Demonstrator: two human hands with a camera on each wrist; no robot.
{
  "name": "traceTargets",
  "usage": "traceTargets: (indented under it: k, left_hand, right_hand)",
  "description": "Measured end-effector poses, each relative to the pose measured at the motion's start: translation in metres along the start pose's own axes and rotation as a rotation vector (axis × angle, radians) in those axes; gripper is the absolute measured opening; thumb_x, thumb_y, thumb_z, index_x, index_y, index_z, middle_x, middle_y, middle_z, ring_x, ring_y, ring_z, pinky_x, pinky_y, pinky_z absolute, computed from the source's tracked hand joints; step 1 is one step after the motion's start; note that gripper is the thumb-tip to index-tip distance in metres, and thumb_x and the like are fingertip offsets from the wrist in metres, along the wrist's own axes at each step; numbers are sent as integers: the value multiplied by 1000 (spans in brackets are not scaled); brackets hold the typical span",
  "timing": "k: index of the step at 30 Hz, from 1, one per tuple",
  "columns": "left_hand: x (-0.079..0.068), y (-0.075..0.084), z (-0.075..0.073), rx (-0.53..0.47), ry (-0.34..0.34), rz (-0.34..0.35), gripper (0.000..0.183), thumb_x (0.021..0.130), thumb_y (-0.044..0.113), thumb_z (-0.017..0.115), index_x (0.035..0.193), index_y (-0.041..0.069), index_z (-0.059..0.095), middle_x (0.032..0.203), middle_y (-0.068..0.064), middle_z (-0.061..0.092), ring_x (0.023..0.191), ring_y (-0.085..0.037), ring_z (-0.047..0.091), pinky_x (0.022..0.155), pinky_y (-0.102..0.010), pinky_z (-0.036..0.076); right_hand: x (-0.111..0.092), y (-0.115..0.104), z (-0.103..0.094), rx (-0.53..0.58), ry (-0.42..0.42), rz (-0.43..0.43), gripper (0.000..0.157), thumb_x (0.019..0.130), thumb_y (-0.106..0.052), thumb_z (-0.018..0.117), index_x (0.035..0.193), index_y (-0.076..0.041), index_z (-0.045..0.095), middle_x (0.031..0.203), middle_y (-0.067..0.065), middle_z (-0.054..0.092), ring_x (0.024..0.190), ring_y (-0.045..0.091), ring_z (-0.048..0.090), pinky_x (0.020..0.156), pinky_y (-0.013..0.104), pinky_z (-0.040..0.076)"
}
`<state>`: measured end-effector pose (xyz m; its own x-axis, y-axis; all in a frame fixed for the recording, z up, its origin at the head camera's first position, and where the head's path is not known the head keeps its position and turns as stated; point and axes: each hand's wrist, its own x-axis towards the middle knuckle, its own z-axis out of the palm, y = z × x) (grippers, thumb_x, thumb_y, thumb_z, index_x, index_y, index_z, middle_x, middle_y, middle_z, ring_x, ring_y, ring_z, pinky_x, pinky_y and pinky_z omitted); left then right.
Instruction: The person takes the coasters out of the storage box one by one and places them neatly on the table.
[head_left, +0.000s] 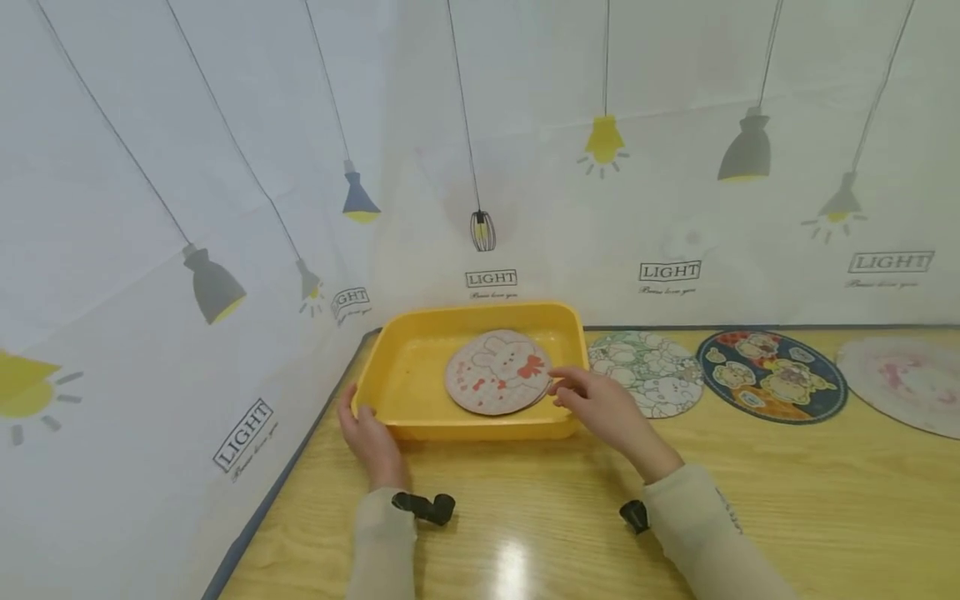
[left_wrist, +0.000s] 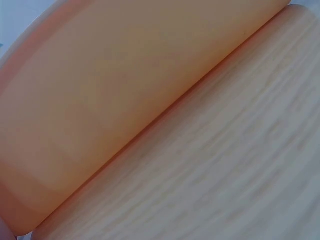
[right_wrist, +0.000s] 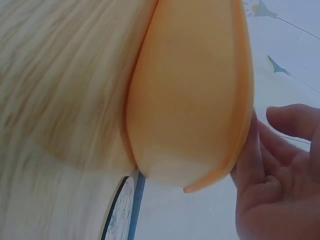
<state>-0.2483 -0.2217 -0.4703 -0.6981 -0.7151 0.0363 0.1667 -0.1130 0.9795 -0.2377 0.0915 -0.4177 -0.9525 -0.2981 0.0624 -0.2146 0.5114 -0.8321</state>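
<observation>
A yellow plastic tray (head_left: 405,375) stands on the wooden table against the back wall. Inside it, toward the right, lies a round pink-and-white mat (head_left: 487,367) with a bunny and red bows. My left hand (head_left: 371,442) grips the tray's front left corner, thumb over the rim and fingers outside. My right hand (head_left: 600,408) is over the tray's front right corner, its fingertips close to the mat's right edge. In the right wrist view, thumb and fingers of the right hand (right_wrist: 280,175) stand apart beside the tray wall (right_wrist: 190,100), with nothing visible between them.
To the tray's right, several round mats lie along the wall: a green floral bunny one (head_left: 648,375), a dark blue one (head_left: 772,379) and a pale pink one (head_left: 907,383). A white sheet printed with lamps (head_left: 675,208) covers the walls behind and left. Wooden table (head_left: 525,517) extends in front.
</observation>
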Motion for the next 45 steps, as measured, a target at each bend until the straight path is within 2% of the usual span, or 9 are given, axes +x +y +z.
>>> traceTargets:
  k: [6,12,18,23,28,32,39,45]
  left_hand:
    - [-1,-2,1,4,5,6,47,87,6,31,130,19,46,138,3,39,121,-16,42,99,-33,33]
    - [1,-2,2,13,21,20,47,85,6,33,129,18,47,136,2,42,119,-15,42,99,-32,33]
    - [2,-1,1,17,11,17,46,87,8,32,129,21,46,137,5,41,120,-14,42,99,-32,33]
    - [1,-1,0,10,4,3,46,87,8,32,129,21,46,137,5,40,119,-15,43,97,-32,35]
    - [1,-1,1,4,18,11,46,86,8,33,128,20,47,136,4,42,118,-16,44,96,-32,35]
    - [1,-1,3,-15,1,-2,46,86,8,32,129,20,46,136,4,41,119,-17,44,98,-34,35]
    - [0,-1,5,-47,-18,-17,45,88,9,33,130,20,44,135,4,41,119,-18,45,99,-35,36]
    - [1,-1,2,-21,-3,-13,45,88,8,33,129,21,45,136,5,40,119,-18,44,99,-35,35]
  right_hand:
    - [6,-4,4,-100,75,78,36,93,-28,47,126,-14,54,108,5,65,90,17,62,70,30,51]
    - [10,-11,6,-121,93,152,38,92,-31,47,124,-13,55,107,5,65,90,17,62,69,30,51]
    - [17,-16,7,-154,89,189,45,91,-42,46,124,-13,56,109,7,64,86,18,61,69,32,51]
    - [23,-17,10,-140,92,235,45,91,-41,46,125,-13,54,116,7,61,83,17,63,68,31,52]
    - [27,-17,12,-147,90,237,45,91,-40,47,125,-11,54,121,9,59,78,15,64,65,29,51]
    - [28,-19,15,-119,71,257,47,91,-43,47,126,-12,53,122,9,58,77,15,64,66,30,51]
    - [31,-20,15,-78,52,269,41,93,-31,45,127,-9,52,121,11,57,75,17,64,65,30,51]
    - [43,-23,20,-141,14,312,42,93,-30,45,128,-8,51,122,11,57,67,14,61,60,28,50]
